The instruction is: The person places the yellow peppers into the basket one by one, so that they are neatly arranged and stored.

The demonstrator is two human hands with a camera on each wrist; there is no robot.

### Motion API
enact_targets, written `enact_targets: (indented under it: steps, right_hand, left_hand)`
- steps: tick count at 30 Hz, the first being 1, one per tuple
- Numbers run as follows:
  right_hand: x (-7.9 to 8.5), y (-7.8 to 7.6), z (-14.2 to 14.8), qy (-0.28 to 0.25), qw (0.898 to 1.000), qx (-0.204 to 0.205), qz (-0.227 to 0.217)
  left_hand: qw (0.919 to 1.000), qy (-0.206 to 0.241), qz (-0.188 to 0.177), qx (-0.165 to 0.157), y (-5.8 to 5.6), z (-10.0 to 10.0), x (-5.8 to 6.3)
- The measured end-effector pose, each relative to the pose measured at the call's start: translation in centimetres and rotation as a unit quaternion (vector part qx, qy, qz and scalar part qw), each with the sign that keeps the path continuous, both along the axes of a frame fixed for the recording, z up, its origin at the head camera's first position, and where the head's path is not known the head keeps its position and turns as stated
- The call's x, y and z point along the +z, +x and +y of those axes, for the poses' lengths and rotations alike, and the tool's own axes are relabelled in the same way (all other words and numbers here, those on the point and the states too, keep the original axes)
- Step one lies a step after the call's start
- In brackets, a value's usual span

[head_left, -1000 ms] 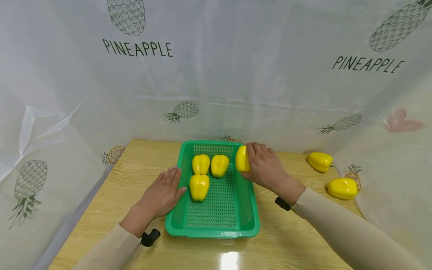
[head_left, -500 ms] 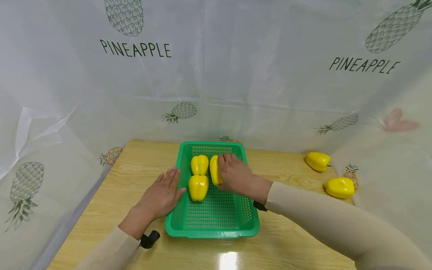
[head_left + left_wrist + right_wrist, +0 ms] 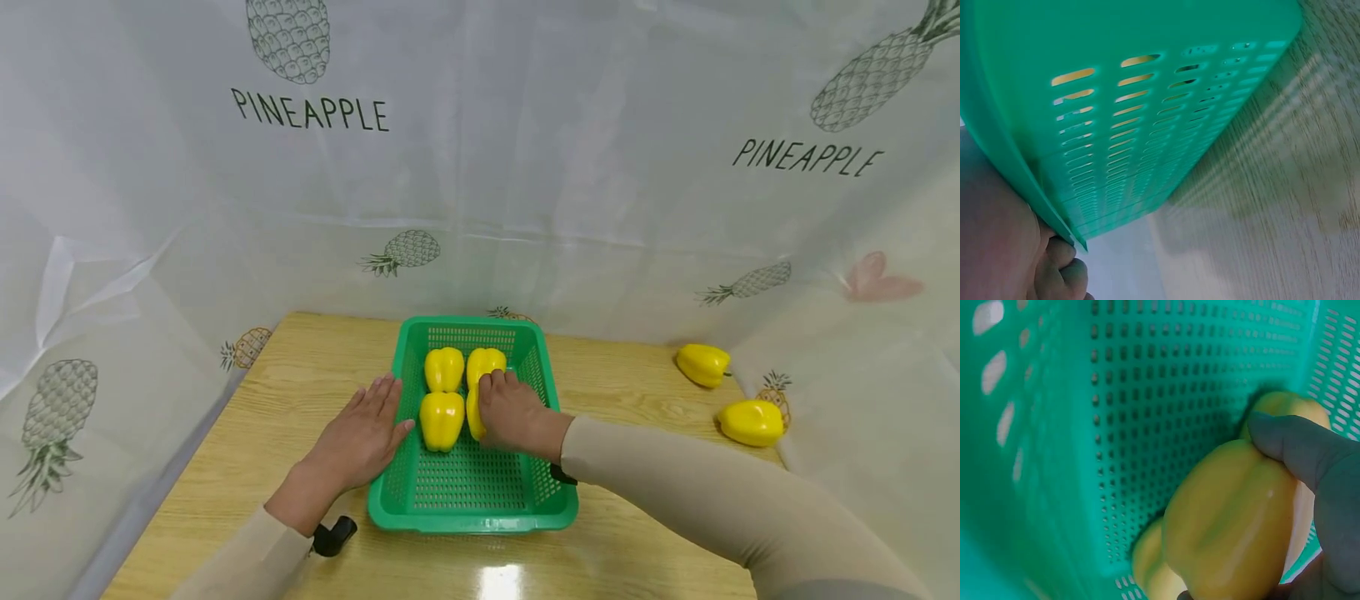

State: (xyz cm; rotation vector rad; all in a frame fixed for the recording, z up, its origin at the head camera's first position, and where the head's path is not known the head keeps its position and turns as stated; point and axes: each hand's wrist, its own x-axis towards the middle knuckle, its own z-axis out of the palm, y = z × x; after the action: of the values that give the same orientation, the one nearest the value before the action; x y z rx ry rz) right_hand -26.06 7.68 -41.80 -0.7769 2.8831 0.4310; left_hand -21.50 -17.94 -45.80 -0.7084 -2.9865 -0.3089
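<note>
A green plastic basket [image 3: 472, 522] with perforated walls stands on the wooden table. Inside it, my right hand [image 3: 516, 414] holds a yellow bell pepper [image 3: 1232, 519], thumb on one side, its far fingers mostly hidden. Three more peppers lie in the basket: one at the back left [image 3: 444, 369], one at the back right [image 3: 486, 363] and one in front on the left [image 3: 442, 421]. My left hand [image 3: 360, 433] rests on the basket's left rim, fingers straight. In the left wrist view its fingertips [image 3: 1074, 278] show beside that rim.
Two other yellow bell peppers, a rear one [image 3: 702, 365] and a nearer one [image 3: 752, 422], lie at the right end of the table [image 3: 622, 375]. A white pineapple-print sheet [image 3: 525, 167] hangs behind and along both sides.
My right hand has carried its pepper left over the basket's right rim, down inside and slightly toward me, in front of the back right pepper. The left hand stays on the rim.
</note>
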Motion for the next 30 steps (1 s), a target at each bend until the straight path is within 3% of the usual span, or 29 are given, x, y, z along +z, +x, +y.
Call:
enact_targets:
  steps: [19,30]
  right_hand:
    - [-2.3,-1.0,-0.4,0.008,0.998,-0.031,-0.049]
    - [-3.4,-1.1,-0.6,0.014,0.999,-0.033,-0.037]
  left_hand:
    - [1.0000,0.005,-0.002,-0.002,0.0,0.1,-0.3]
    - [1.0000,0.008,0.000,-0.002,0.1,0.1,0.0]
